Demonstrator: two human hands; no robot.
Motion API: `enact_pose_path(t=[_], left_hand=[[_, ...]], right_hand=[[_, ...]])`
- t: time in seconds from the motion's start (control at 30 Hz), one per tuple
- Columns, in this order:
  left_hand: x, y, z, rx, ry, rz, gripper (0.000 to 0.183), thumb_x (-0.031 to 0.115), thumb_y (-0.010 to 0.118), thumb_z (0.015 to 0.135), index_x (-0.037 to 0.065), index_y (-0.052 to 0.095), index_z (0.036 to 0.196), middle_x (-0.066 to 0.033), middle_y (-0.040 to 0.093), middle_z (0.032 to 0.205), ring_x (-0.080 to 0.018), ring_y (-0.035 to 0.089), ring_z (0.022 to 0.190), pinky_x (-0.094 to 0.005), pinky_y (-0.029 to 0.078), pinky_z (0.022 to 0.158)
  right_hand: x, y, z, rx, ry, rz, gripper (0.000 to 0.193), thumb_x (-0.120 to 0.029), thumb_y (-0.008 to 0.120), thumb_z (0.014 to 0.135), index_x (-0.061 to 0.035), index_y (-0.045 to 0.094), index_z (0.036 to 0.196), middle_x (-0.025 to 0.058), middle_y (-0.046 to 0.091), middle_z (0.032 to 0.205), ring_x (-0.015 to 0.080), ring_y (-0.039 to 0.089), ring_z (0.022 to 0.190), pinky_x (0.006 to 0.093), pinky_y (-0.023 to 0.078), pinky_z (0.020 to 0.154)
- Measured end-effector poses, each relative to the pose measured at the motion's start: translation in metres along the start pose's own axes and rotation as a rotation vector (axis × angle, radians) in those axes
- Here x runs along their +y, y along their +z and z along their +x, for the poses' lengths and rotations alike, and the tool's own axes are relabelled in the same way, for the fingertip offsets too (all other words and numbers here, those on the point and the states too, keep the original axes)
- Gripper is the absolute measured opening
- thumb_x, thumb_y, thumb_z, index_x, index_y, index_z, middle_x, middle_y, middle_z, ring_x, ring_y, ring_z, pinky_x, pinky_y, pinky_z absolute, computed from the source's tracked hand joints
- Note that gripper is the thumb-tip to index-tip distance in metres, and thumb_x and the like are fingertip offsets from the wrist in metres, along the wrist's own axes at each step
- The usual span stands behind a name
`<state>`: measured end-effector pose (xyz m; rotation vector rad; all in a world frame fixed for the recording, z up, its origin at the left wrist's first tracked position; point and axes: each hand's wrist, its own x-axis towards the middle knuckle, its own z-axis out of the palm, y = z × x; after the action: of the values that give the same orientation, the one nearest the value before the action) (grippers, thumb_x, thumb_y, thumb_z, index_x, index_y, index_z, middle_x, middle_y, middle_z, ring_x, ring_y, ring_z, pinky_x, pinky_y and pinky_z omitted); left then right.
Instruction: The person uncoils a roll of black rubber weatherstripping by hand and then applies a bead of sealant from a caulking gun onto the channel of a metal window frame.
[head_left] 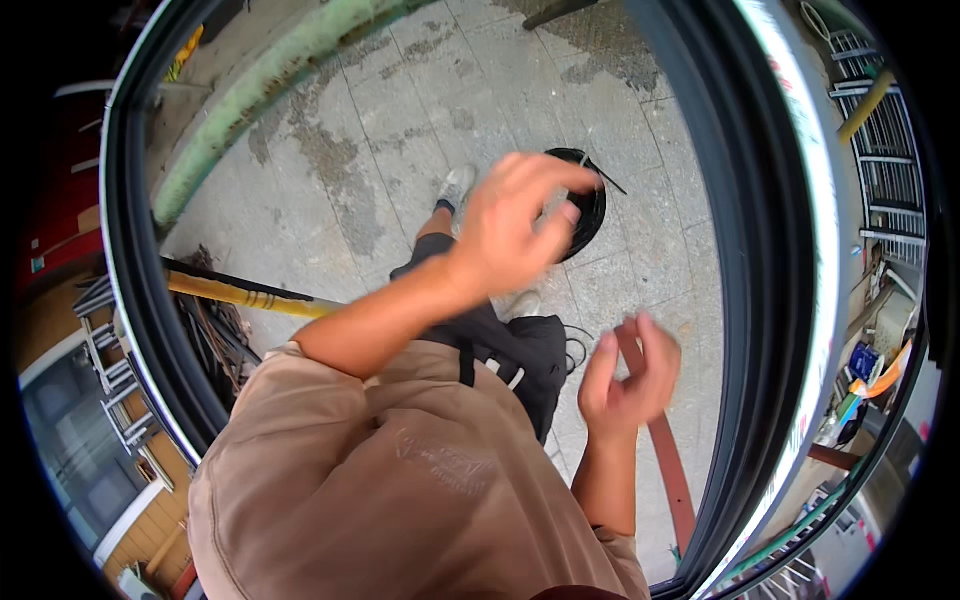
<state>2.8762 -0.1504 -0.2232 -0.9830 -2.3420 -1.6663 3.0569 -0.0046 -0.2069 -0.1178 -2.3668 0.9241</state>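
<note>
My left hand [515, 225] is raised in front of me, and its fingers curl around the rim of a black coil of wire [588, 215]. A loose wire end sticks out of the coil at its upper right. My right hand [625, 385] is lower and to the right, blurred, with thumb and fingers apart and nothing clearly in them. It is in front of a reddish-brown flat bar [668, 460] that runs down toward the lower right. Below are my tan shirt, black shorts and a pale shoe [457, 186].
A thick black curved frame [760, 250] runs down the right side and another black edge [130, 280] down the left. A yellow pole [250, 297] lies at the left. Grey paving slabs [400, 120] with a green curb [250, 95] are below. Metal racks and clutter stand at both sides.
</note>
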Motion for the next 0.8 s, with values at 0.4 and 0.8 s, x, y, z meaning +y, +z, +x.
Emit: enact_pose_path(t=[0.4, 0.8], left_hand=[[-0.303, 0.092, -0.253, -0.616, -0.806, 0.17, 0.032, 0.023, 0.063, 0.098, 0.007, 0.071, 0.124, -0.0196, 0.074, 0.117, -0.0402, 0.07, 0.112, -0.0497, 0.054, 0.098], [-0.401, 0.134, -0.366, -0.897, -0.896, 0.172, 0.031, 0.026, 0.069, 0.095, 0.003, 0.07, 0.116, -0.0217, 0.072, 0.109, -0.0411, 0.072, 0.102, -0.0508, 0.058, 0.09]], right_hand=[[0.177, 0.146, 0.007, -0.251, 0.365, -0.039, 0.047, -0.001, 0.072, 0.094, -0.0013, 0.063, 0.14, 0.0107, 0.07, 0.109, 0.0152, 0.064, 0.083, 0.0304, 0.053, 0.078], [0.297, 0.328, 0.007, -0.6, 0.119, -0.317, 0.055, -0.009, 0.075, 0.094, -0.0116, 0.06, 0.147, 0.0151, 0.067, 0.129, 0.0275, 0.068, 0.107, 0.0388, 0.056, 0.093]])
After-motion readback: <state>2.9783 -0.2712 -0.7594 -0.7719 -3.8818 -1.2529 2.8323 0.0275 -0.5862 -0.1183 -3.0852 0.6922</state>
